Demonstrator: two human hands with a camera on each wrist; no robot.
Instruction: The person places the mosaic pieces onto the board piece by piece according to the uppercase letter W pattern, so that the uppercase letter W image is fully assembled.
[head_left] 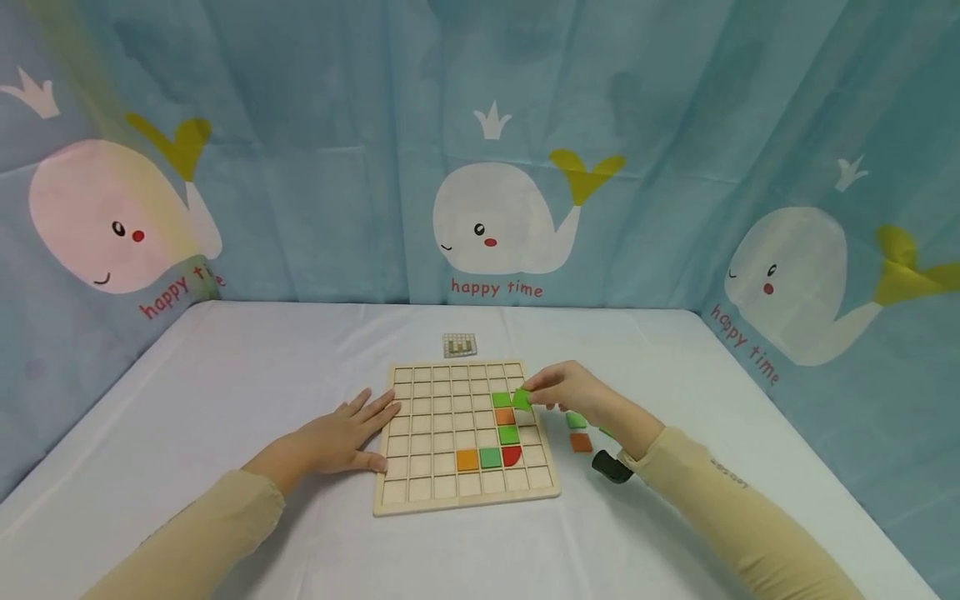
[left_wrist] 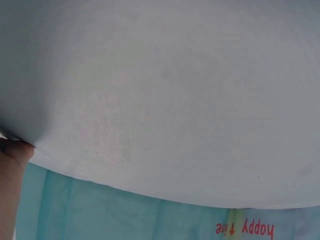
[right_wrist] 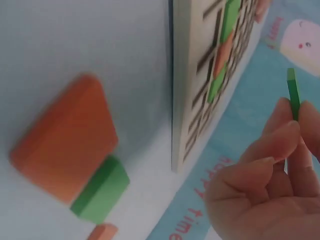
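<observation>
A wooden grid board (head_left: 442, 423) lies on the table, with several green and orange square tiles and one red rounded tile (head_left: 512, 456) set in its cells. Between thumb and fingertips my right hand (head_left: 573, 393) pinches a green square tile (head_left: 522, 400), held over the board's right side beside another green tile (head_left: 501, 400). The right wrist view shows this green tile (right_wrist: 293, 92) on edge in the pinch. My left hand (head_left: 341, 435) rests with spread fingers at the board's left edge; only part of the hand (left_wrist: 15, 155) shows in the left wrist view.
Right of the board lie an orange tile (head_left: 581, 442), a green tile (head_left: 576, 420) and another partly hidden by the right arm. A black object (head_left: 612, 467) sits by the right sleeve. Behind the board is a small patterned card (head_left: 460, 345). Whale-printed curtains (head_left: 322, 167) surround the table.
</observation>
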